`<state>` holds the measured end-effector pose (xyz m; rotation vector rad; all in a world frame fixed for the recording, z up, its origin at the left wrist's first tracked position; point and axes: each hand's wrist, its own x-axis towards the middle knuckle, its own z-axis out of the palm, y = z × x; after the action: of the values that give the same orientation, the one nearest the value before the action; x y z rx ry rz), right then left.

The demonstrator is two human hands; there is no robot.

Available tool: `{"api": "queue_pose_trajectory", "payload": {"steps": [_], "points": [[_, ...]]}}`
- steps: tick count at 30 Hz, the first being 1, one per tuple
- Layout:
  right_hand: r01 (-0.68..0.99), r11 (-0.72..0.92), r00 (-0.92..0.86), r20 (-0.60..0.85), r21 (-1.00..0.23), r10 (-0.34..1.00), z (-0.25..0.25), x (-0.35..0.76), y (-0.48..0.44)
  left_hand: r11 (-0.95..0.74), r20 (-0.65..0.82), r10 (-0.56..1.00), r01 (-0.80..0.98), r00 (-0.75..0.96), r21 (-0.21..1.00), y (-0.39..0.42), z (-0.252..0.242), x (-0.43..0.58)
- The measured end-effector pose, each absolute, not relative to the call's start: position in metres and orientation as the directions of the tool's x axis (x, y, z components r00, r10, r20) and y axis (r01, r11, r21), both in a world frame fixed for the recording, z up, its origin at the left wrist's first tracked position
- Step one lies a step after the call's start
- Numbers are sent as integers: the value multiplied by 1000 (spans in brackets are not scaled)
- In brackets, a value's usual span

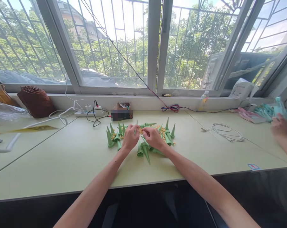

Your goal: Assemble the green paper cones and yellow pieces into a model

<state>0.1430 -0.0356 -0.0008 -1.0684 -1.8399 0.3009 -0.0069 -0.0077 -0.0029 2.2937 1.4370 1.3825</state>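
My left hand (pixel 130 136) and my right hand (pixel 154 137) meet over the middle of the table, fingertips pinched together close to each other. Whatever they pinch is too small and hidden to name. Around them lie several green pointed cones (pixel 146 154), some standing upright like the cone (pixel 172 130) on the right, others tipped over with open hollow ends facing me. Small yellowish-orange pieces (pixel 162 131) are heaped among the cones, partly covered by my hands.
A small box (pixel 121 113) and a power strip (pixel 80 112) sit by the window sill. A coiled white cable (pixel 225 130) lies to the right, near a bottle (pixel 203 100). At the right edge, another person's hand (pixel 283 126) holds a pale green item. A brown pouch (pixel 36 101) stands left.
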Motion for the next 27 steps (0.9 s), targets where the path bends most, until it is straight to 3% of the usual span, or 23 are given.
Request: {"api": "queue_pose_trajectory", "payload": {"steps": [27], "points": [[532,572,-128,609,-625,783,1,142,-37,-543,631,767,639,113,545,-8,-1,-8]]}}
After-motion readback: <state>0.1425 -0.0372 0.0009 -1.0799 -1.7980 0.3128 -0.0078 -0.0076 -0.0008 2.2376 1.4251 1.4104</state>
